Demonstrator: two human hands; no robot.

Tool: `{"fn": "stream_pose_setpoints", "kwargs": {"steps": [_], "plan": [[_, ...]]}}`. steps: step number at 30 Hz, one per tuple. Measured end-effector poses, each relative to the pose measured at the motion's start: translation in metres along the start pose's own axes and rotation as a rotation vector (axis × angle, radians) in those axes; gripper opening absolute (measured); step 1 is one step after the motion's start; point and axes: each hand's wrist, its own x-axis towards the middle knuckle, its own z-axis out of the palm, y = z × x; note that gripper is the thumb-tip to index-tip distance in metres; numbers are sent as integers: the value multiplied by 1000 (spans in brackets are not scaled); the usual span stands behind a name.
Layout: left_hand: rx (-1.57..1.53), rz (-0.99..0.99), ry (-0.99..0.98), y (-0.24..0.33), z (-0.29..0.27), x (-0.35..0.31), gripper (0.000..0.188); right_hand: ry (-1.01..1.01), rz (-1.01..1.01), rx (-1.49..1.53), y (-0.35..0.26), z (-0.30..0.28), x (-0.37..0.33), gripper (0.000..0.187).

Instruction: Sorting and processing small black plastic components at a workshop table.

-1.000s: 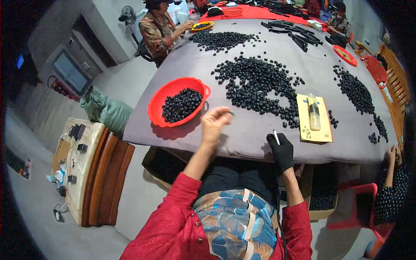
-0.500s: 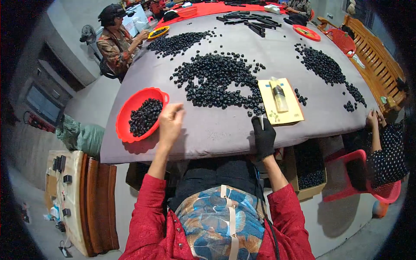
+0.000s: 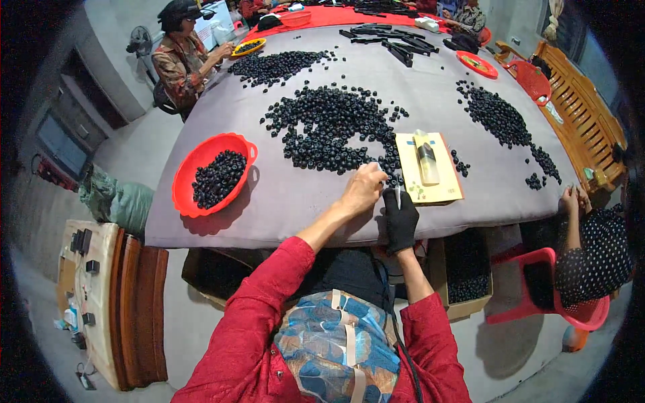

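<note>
A wide heap of small black ring-shaped beads [image 3: 329,127] lies on the grey cloth-covered table [image 3: 302,215]. At the heap's near edge my bare left hand [image 3: 363,189] has its fingers pinched together; what they hold is too small to make out. Just right of it, my right hand [image 3: 401,220] in a black glove is closed round a slim pale pointed tool [image 3: 398,197], its tip upward. The two hands are close together. A red plastic bowl [image 3: 232,144] partly filled with the same beads stands to the left.
A yellow card [image 3: 448,191] with a clear tube [image 3: 425,158] on it lies beside my right hand. More bead heaps [image 3: 494,114] and black strips [image 3: 396,43] lie farther off. Co-workers sit at the left [image 3: 181,67] and right [image 3: 591,255]. Cartons [image 3: 463,305] stand under the table.
My left hand has moved right, from beside the red bowl to the bead heap next to my right hand. The gloved hand keeps its grip on the pale tool. The view has shifted slightly.
</note>
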Motion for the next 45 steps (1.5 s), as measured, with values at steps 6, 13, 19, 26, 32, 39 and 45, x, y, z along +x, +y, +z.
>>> {"fn": "stream_pose_setpoints", "kwargs": {"steps": [6,13,19,26,32,39,45], "plan": [[15,-47,-170,-5,10,2,20,-28,-7,-42,2,3,-4,63],[-43,-160,-281,-1,4,-1,22,-20,-46,-39,-1,-2,1,59],[79,-225,-175,-4,11,-5,11,3,35,142,2,3,-1,53],[108,-108,-129,-6,14,-15,15,-5,-81,-61,-7,-6,4,51],[15,-92,-27,0,10,-20,12,-24,37,175,7,11,-3,51],[-1037,-742,-134,33,-25,-43,19,40,-95,90,-8,-6,5,19],[-1191,-582,67,18,-25,-62,25,-62,363,839,-21,0,4,22]]}}
